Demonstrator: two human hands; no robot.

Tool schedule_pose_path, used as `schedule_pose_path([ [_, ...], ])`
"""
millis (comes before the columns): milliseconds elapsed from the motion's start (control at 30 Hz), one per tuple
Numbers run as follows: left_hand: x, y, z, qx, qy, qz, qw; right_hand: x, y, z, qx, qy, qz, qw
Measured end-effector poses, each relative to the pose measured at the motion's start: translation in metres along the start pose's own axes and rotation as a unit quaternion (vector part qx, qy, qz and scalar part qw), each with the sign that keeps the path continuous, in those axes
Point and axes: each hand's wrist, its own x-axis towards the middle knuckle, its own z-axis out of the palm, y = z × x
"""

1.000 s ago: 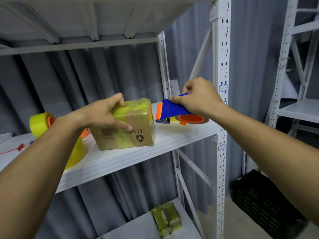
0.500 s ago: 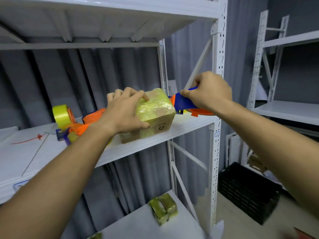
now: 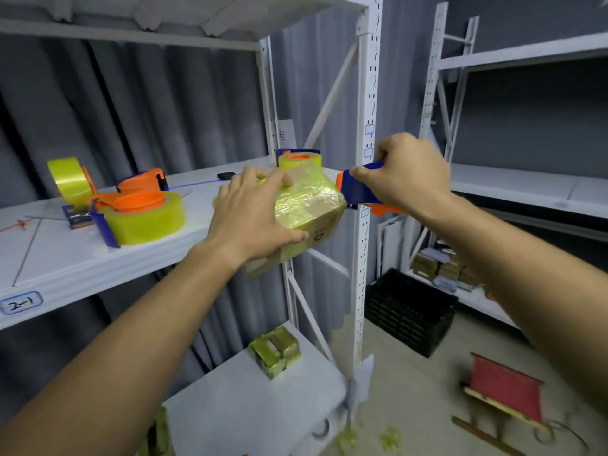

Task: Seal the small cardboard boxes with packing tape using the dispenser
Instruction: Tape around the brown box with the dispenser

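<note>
The left hand [image 3: 253, 218] is gripping a small cardboard box [image 3: 306, 212] wrapped in yellowish tape, fingers over its top and thumb along its near side, holding it at the front edge of the white shelf [image 3: 65, 258] near the right corner. The right hand [image 3: 404, 179] is clenching the blue-and-orange tape dispenser [image 3: 358, 192], its head touching the box's right end. Spare tape dispensers [image 3: 141, 215] are lying along the shelf's left part.

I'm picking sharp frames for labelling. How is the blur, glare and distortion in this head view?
Head view: left hand, taped box and dispenser in the right hand are fairly sharp; the floor and red sled at lower right smear; soft glare on the box's tape; shelf posts lean from wide-angle distortion.
</note>
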Motion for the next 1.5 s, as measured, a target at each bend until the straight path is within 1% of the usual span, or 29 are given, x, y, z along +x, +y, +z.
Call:
schedule_pose_path([
  [233,-0.03,0.013,0.063,-0.023,-0.079,-0.067,0.994,-0.038,0.045,0.042,0.017,-0.058,0.017,0.998],
  [400,-0.063,0.021,0.125,-0.024,-0.128,-0.164,0.978,-0.066,0.077,0.097,0.051,-0.097,0.034,0.993],
  [533,-0.091,0.024,0.175,-0.029,-0.158,-0.272,0.949,-0.089,0.104,0.146,0.084,-0.165,0.047,0.982],
  [600,-0.104,0.025,0.198,-0.035,-0.18,-0.333,0.925,-0.103,0.115,0.17,0.094,-0.202,0.057,0.973],
  [667,-0.115,0.026,0.222,-0.065,-0.192,-0.402,0.893,-0.118,0.125,0.194,0.108,-0.236,0.07,0.963],
  [767,-0.131,0.027,0.26,-0.134,-0.184,-0.494,0.839,-0.14,0.138,0.233,0.117,-0.279,0.072,0.95],
  [800,-0.135,0.027,0.271,-0.144,-0.178,-0.515,0.826,-0.147,0.142,0.244,0.119,-0.289,0.07,0.947],
  [933,-0.153,0.016,0.332,-0.148,-0.161,-0.582,0.783,-0.183,0.163,0.307,0.12,-0.318,0.038,0.94],
  [1000,-0.163,0.006,0.363,-0.145,-0.154,-0.605,0.768,-0.203,0.173,0.34,0.127,-0.323,0.022,0.938],
  [1167,-0.196,-0.035,0.439,-0.158,-0.137,-0.631,0.747,-0.248,0.19,0.426,0.171,-0.327,0.002,0.929],
  [1300,-0.222,-0.079,0.495,-0.158,-0.094,-0.656,0.732,-0.275,0.186,0.494,0.186,-0.329,-0.01,0.926],
  [1433,-0.238,-0.129,0.552,-0.08,-0.051,-0.668,0.738,-0.291,0.169,0.564,0.185,-0.339,-0.027,0.922],
  [1500,-0.243,-0.158,0.581,-0.046,-0.041,-0.674,0.736,-0.296,0.158,0.598,0.183,-0.341,-0.037,0.921],
])
